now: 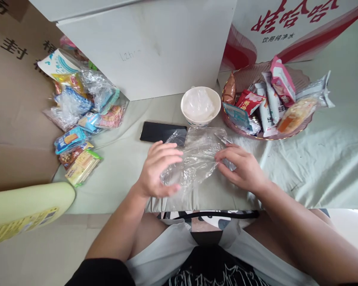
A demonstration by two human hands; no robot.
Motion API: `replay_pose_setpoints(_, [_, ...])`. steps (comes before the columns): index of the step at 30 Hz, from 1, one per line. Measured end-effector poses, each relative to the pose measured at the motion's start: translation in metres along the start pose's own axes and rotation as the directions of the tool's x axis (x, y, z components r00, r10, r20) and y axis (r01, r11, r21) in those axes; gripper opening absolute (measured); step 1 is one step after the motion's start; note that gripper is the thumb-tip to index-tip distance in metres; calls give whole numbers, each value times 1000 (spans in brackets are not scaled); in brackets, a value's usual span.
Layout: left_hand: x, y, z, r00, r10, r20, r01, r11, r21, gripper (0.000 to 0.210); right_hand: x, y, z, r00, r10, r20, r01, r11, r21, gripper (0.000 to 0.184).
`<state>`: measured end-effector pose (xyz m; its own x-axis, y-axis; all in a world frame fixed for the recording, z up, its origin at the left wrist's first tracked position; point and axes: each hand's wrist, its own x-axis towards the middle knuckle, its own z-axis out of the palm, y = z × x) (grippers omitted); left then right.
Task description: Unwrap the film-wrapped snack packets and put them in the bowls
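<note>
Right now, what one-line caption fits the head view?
Both hands, left hand and right hand, flatten a clear plastic bag between phone and snack basket.

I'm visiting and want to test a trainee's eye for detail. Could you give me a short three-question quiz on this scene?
1. True or false: both hands touch the clear plastic bag.
2. What lies just beyond the left hand? A) a black phone B) a red cup C) a book
3. Fill in: the white bowl stands to the ____ of the basket of snacks.

Key
1. True: the left hand rests on the bag's left end, the right hand on its right end.
2. A: the black phone lies flat on the table.
3. Left.
</note>
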<state>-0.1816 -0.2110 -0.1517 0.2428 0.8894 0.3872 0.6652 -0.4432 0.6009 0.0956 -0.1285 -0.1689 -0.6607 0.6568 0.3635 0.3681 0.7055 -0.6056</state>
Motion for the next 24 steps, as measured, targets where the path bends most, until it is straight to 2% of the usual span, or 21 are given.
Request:
replay_pose_setpoints(2, [-1, 9, 1, 975, 83, 205, -95, 994, 49, 73, 1, -1, -3, 995, 92, -42, -93, 995, -21, 10])
replay_pose_setpoints(4, [-2, 17, 5, 933, 57, 355, -106, 987, 118, 76, 1, -1, -5, 979, 179, -99, -184, 982, -43, 9])
replay_pose_setpoints(6, [-2, 20, 10, 907, 1, 422, -86, 979, 183, 68, 1, -1, -6, 956, 254, -143, -264, 963, -51, 8])
replay_pose_setpoints(8, [-2, 19, 14, 906, -29, 423, -80, 968, 236, 53, 0, -2, -6, 939, 304, -160, -314, 949, -42, 7])
replay_pose_setpoints(11, [-2, 12, 18, 936, -26, 350, -85, 951, 298, 28, -1, -3, -5, 935, 321, -149, -328, 944, -26, 8])
replay_pose_setpoints(13, [-1, 6, 20, 957, -21, 289, -67, 954, 291, 20, -1, -2, -3, 940, 309, -144, -316, 948, -29, 8])
replay_pose_setpoints(15, [0, 0, 20, 978, -30, 206, -20, 971, 237, 17, -2, -1, -1, 949, 286, -131, -293, 956, -34, 9])
replay_pose_setpoints(18, [1, -4, 19, 994, -104, 16, 102, 990, 95, 15, -1, 4, 3, 975, 205, -83, -207, 978, -25, 8])
replay_pose_setpoints(21, [1, -7, 16, 962, -212, -171, 199, 976, -87, 13, 1, 7, 4, 988, 128, -81, -128, 992, 4, 8])
replay_pose_setpoints(24, [-2, -10, 12, 904, -272, -329, 215, 956, -201, 24, 1, 5, 1, 976, 184, -115, -180, 983, 45, 9])
